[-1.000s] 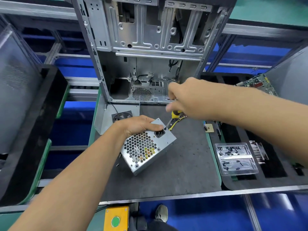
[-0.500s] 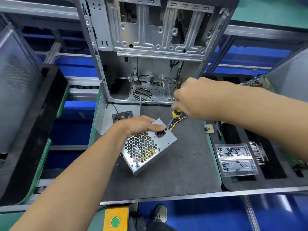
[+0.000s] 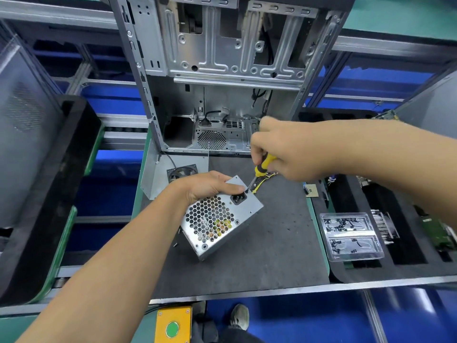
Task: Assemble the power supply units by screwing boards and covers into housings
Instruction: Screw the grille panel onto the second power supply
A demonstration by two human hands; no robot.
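One head-worn, wide-angle view is given, aimed forward and steeply down from close above the mat (image 3: 259,263). The forearms are seen entering from the lower left and the right edge; the case (image 3: 222,58) is met upright ahead.

Brushed bare-metal power supply (image 3: 222,219) on a matt dark-grey mat (image 3: 272,256); glossy clear-plastic tray (image 3: 351,236)

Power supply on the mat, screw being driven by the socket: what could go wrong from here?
1. The left hand alone steadies the tilted power supply; it may rock and the screwdriver tip could slip.
2. The left fingertips lie beside the tip, so a slip might jab them.
3. Yellow wires under the shaft could snag.
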